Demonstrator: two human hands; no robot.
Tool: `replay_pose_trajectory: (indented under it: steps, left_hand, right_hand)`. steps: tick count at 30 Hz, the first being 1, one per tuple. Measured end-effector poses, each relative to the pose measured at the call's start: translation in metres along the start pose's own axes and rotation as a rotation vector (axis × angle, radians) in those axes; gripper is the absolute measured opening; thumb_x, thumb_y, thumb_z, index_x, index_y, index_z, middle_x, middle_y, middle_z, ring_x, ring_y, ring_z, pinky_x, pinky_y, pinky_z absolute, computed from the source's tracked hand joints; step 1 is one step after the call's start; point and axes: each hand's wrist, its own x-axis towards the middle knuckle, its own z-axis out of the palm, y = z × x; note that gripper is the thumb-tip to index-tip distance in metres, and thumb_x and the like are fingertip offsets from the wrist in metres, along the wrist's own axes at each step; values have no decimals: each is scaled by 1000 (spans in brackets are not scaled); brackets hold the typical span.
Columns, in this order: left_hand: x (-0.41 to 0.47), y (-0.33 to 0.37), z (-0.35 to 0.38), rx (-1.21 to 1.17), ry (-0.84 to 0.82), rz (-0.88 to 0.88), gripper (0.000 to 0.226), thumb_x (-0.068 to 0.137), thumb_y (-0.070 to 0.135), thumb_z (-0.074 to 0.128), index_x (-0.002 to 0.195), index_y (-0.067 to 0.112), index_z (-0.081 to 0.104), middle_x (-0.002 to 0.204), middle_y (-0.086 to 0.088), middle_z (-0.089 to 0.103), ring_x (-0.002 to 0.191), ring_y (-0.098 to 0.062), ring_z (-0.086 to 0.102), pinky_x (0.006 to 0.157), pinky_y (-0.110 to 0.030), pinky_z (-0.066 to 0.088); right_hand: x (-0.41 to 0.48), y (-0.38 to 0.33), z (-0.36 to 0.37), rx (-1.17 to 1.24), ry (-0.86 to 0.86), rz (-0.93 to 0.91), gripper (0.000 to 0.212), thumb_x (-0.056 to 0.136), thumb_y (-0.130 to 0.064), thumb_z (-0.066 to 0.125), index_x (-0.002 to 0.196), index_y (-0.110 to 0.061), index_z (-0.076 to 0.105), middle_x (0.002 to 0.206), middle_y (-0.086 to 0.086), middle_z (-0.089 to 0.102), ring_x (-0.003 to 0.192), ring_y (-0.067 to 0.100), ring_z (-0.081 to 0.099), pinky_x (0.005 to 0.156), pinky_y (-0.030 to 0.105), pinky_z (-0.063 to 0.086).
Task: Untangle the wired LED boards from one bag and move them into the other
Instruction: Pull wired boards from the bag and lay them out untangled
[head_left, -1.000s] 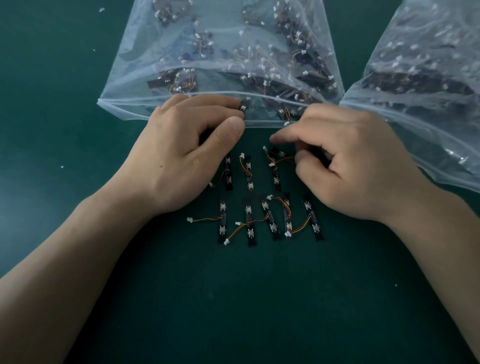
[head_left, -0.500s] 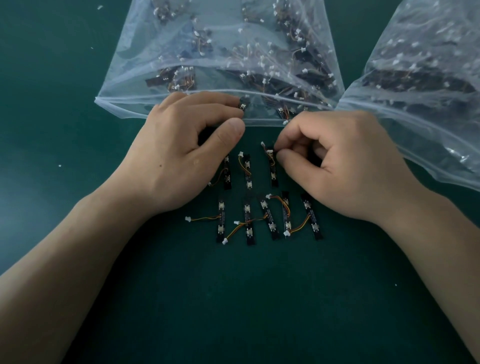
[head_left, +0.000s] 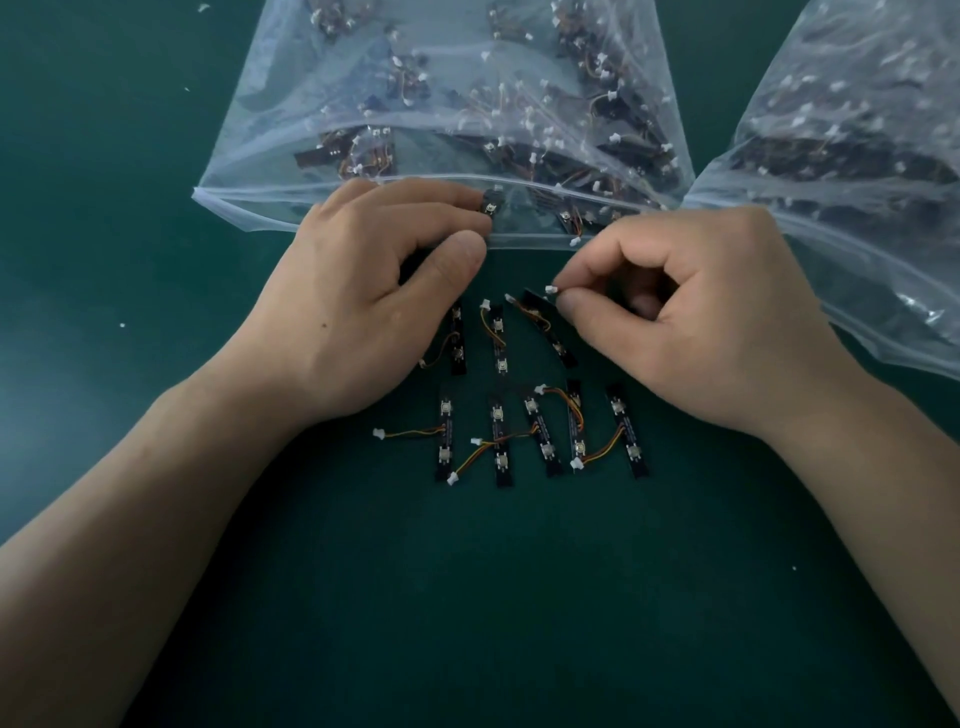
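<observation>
I see the left hand (head_left: 374, 291) low on the dark green bench (head_left: 467, 597) at the mouth of the middle clear plastic bag (head_left: 249, 208). Its fingers are curled over the bag's lip and the index tip touches a small black LED board (head_left: 489, 206) at the mouth. I can't tell if it's gripping anything. The right hand (head_left: 701, 322) has thumb & index clamped on the white plug (head_left: 549, 289) of a black wired LED strip board (head_left: 545, 325), which lies slanted, 3rd in the far row. Two more boards (head_left: 498, 338) sit beside it w/ orange-yellow leads, one partly under the left hand. In the near row, five boards (head_left: 540, 434) lie side by side, roughly parallel, leads crossing btwn some. The middle bag holds a tangled heap of boards & plugs. A 2nd clear bag (head_left: 857, 156) lies at right, also w/ boards inside, its edge just behind the right hand.
</observation>
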Motion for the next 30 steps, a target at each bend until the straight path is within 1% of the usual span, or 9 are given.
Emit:
replay_pose_trajectory:
  steps: [2, 3, 9, 14, 16, 19, 24, 28, 30]
  left_hand:
    - [0, -1, 0, -7, 1, 13, 38, 107, 34, 45, 127, 22, 75, 139, 16, 62, 121, 21, 44, 113, -17, 31]
    - [0, -1, 0, -8, 2, 14, 38, 107, 33, 45, 127, 22, 75, 139, 16, 62, 121, 21, 43, 113, -18, 31]
    - [0, 0, -1, -1, -14, -13, 39, 104, 40, 47, 128, 26, 74, 142, 16, 62, 131, -3, 51, 115, -25, 33]
    - [0, 1, -1, -1, -26, -30, 40, 101, 44, 49, 130, 28, 73, 143, 17, 61, 133, -6, 51, 114, -20, 32]
    - [0, 1, -1, 2, -29, -40, 41, 101, 45, 50, 130, 28, 73, 144, 18, 60, 133, -8, 51, 113, -19, 31]
    - [1, 1, -1, 4, -30, -43, 41, 100, 45, 50, 131, 28, 72, 144, 18, 60, 134, -9, 51, 114, -20, 32]
    - [1, 1, -2, 12, -35, -42, 41, 100, 45, 51, 132, 28, 72, 144, 18, 60, 134, -9, 52, 115, -24, 34]
    - [0, 1, -2, 8, -34, -48, 42, 99, 44, 51, 131, 28, 72, 143, 18, 60, 134, -10, 52, 116, -24, 34]
    - [0, 1, -3, 6, -37, -52, 42, 99, 45, 51, 131, 28, 72, 143, 19, 60, 134, -11, 52, 116, -26, 34]
  right_hand:
    - [0, 0, -1, 16, -11, 6, 8, 90, -24, 80, 90, -32, 79, 68, -40, 58, 57, 11, 58, 53, 8, 37]
    - [0, -1, -1, 20, -16, 2, 9, 90, -25, 81, 91, -34, 78, 68, -42, 58, 56, 9, 58, 54, 6, 37]
    - [1, -4, 1, 57, -16, -10, 18, 90, -25, 82, 90, -41, 73, 70, -41, 60, 58, 8, 60, 55, 6, 38]
    - [1, -4, 0, 130, 21, 20, 21, 90, -22, 81, 89, -40, 72, 74, -32, 69, 62, -1, 65, 57, 5, 43]
    - [1, -5, 1, 152, 31, 30, 19, 91, -24, 80, 90, -41, 72, 80, -25, 74, 63, 4, 70, 56, 14, 51]
    - [0, -5, 3, 148, 23, 44, 10, 93, -30, 77, 91, -40, 73, 83, -26, 75, 59, 19, 72, 59, 38, 57]
    - [0, -4, 4, 180, 26, 55, 6, 94, -27, 75, 92, -33, 74, 83, -24, 76, 67, 9, 74, 66, 36, 58]
    - [-1, -3, 4, 198, 25, 68, 5, 95, -28, 73, 92, -32, 72, 77, -23, 75, 59, 17, 71, 61, 38, 56]
    - [-2, -2, 4, 223, 19, 45, 4, 95, -25, 72, 93, -28, 71, 73, -17, 76, 54, 22, 68, 56, 39, 53]
